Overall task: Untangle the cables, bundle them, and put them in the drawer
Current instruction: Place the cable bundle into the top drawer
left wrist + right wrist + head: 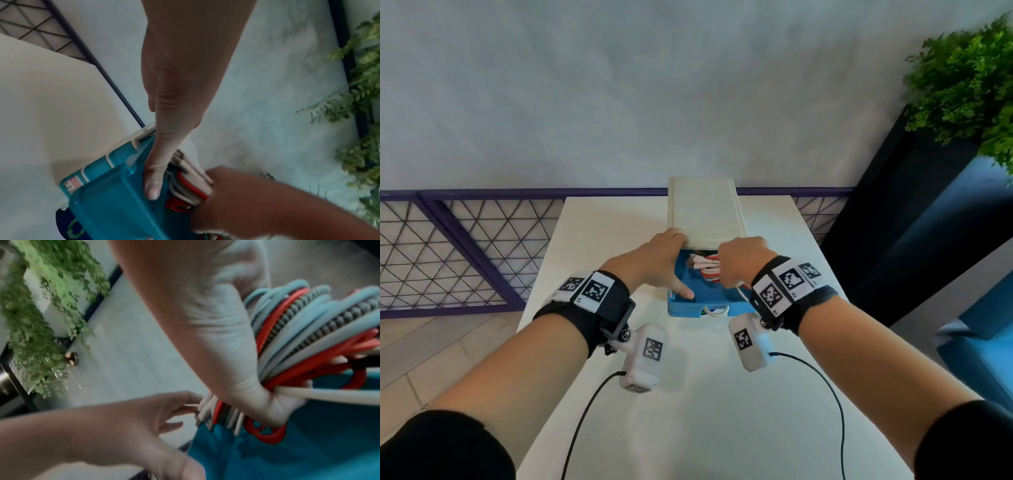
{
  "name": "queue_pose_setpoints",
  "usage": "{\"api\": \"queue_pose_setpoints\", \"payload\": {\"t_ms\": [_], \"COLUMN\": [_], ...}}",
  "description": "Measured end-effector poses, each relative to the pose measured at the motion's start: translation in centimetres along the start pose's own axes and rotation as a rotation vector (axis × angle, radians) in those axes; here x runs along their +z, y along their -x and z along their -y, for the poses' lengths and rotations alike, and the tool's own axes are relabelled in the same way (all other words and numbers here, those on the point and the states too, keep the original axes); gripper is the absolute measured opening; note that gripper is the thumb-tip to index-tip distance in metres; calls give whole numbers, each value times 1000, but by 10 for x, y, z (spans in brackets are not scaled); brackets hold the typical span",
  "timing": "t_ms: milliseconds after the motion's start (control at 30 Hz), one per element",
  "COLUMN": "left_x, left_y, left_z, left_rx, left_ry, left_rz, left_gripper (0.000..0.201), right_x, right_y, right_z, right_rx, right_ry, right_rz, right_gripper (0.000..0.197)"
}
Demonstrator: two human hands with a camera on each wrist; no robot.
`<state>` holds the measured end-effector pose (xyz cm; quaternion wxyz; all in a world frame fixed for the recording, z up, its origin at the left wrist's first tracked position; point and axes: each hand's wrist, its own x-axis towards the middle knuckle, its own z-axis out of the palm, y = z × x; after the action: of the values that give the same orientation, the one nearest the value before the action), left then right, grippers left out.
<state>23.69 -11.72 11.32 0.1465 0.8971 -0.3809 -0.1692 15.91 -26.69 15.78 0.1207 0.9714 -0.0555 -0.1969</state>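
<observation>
**Cable bundle gripped over open blue drawer**

The right hand (739, 262) has its fingers curled tight around the cable bundle (308, 331), a mix of red, white and grey braided cords, held just inside the open blue drawer (698, 305). Connector ends stick out below the fist in the right wrist view. One white cable (741, 294) trails out over the drawer's right edge, and a white loop shows at the front of the drawer.

The left hand (657, 263) holds the drawer's left wall, thumb (153, 183) lying straight along the inner side; the other fingers reach to the cream cabinet shell (705, 210) and are hidden, so their pose cannot be told.

The cabinet sits on a white table (709, 411). Both hands cover much of the drawer opening from the head view. A purple-framed mesh railing (452, 246) runs behind the table. A green plant (969, 85) in a dark planter stands to the right, near blue seating (986, 342).
</observation>
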Motion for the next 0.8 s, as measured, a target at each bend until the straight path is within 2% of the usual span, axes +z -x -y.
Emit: {"api": "queue_pose_setpoints", "payload": {"t_ms": [100, 200, 267, 333, 433, 533, 600, 700, 800], "left_x": [-2, 3, 10, 17, 25, 32, 36, 40, 40], "left_y": [5, 9, 10, 10, 8, 6, 5, 7, 9], "left_z": [5, 13, 15, 11, 5, 5, 7, 8, 6], "left_rx": [18, 130, 110, 78, 77, 15, -15, 8, 58], "left_ry": [161, 250, 267, 245, 180, 166, 106, 62, 79], "left_rz": [-18, -86, -129, -195, -275, -320, -324, -343, -372], "left_gripper": [74, 44, 34, 32, 31, 46, 53, 40, 30], "right_x": [7, 14, 17, 21, 27, 32, 36, 41, 50], "right_y": [-12, -25, -29, -27, -19, -10, 1, 27, 42], "right_z": [14, 28, 35, 36, 28, 19, 14, 9, 13], "right_rx": [37, 96, 108, 102, 87, 20, 34, -10, -98], "right_ry": [-1, -91, -188, -305, -502, -577, -597, -620, -437], "right_rz": [-1, -36, -62, -69, -108, -141, -212, -352, -399], "right_gripper": [10, 22, 35, 51, 59, 53, 51, 37, 37]}}
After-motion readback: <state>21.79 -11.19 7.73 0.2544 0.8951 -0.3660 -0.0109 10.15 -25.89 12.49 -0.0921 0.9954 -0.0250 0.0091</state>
